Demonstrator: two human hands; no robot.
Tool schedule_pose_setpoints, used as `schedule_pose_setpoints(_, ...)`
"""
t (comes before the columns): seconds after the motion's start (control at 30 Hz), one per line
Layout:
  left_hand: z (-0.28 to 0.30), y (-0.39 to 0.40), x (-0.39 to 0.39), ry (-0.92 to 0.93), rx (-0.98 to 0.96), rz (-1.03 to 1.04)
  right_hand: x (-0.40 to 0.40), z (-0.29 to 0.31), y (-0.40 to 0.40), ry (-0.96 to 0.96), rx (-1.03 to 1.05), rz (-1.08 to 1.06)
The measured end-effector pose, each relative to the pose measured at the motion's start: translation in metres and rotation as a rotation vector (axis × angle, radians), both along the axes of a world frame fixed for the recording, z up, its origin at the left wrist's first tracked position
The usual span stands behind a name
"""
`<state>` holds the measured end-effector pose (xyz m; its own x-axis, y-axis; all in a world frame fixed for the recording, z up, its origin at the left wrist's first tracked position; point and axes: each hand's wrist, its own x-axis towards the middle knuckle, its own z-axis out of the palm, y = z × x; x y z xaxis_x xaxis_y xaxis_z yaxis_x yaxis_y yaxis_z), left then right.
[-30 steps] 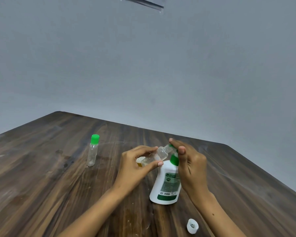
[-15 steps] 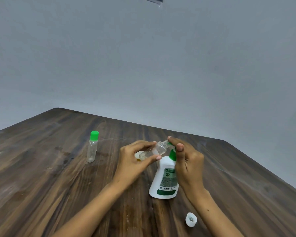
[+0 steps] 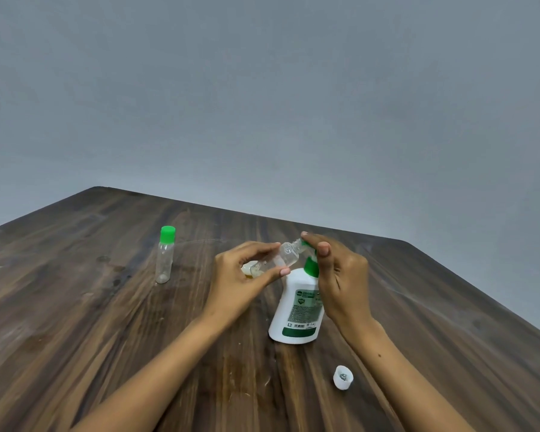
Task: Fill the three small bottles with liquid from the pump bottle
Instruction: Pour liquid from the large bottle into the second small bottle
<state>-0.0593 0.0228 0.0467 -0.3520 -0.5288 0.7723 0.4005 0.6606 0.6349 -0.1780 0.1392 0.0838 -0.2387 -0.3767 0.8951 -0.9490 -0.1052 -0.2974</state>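
A white pump bottle [image 3: 296, 310] with a green collar and label stands on the wooden table [image 3: 75, 307]. My right hand [image 3: 337, 275] rests over its green pump head, fingers curled round it. My left hand [image 3: 240, 279] pinches a small clear uncapped bottle [image 3: 286, 255], tilted with its mouth up against the pump's spout. A second small clear bottle [image 3: 165, 255] with a green cap stands upright to the left. Something small with yellowish liquid [image 3: 250, 269] shows behind my left hand, mostly hidden.
A small white cap [image 3: 343, 377] lies on the table near my right forearm. The table's far edge meets a plain grey wall [image 3: 262, 104].
Both hands and the bottles keep the same pose; only the camera view has shifted slightly.
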Motion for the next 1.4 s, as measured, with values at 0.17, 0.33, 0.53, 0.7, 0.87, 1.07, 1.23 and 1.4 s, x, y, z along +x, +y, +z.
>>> schedule_pose_setpoints(0.17, -0.001, -0.001, -0.001, 0.010, 0.006, -0.002, 0.003, -0.005, -0.002, -0.013, -0.026, -0.019)
schedule_pose_setpoints(0.33, -0.001, -0.002, 0.000, 0.013, 0.019, -0.006, -0.001, -0.001, -0.001, 0.075, 0.021, -0.065)
schedule_pose_setpoints(0.53, 0.000, -0.001, 0.000, 0.003, 0.023, -0.029, -0.003, -0.001, 0.003, 0.154, 0.085, -0.094)
schedule_pose_setpoints(0.7, 0.000, -0.001, 0.000, -0.002, 0.018, -0.016, -0.002, -0.004, 0.004, 0.216, 0.125, -0.156)
schedule_pose_setpoints(0.87, -0.002, -0.001, 0.000, -0.006, 0.015, -0.007, -0.002, 0.006, 0.007, 0.222, 0.131, -0.142)
schedule_pose_setpoints(1.07, -0.001, -0.001, 0.000, -0.003, 0.021, -0.011, 0.002, -0.004, 0.003, 0.166, 0.094, -0.137)
schedule_pose_setpoints(1.23, -0.001, -0.001, 0.001, -0.009, 0.026, -0.019, 0.000, 0.005, 0.005, 0.176, 0.112, -0.130)
schedule_pose_setpoints(1.4, 0.000, -0.001, 0.000, -0.001, 0.029, -0.018, 0.003, -0.002, 0.001, 0.151, 0.101, -0.157)
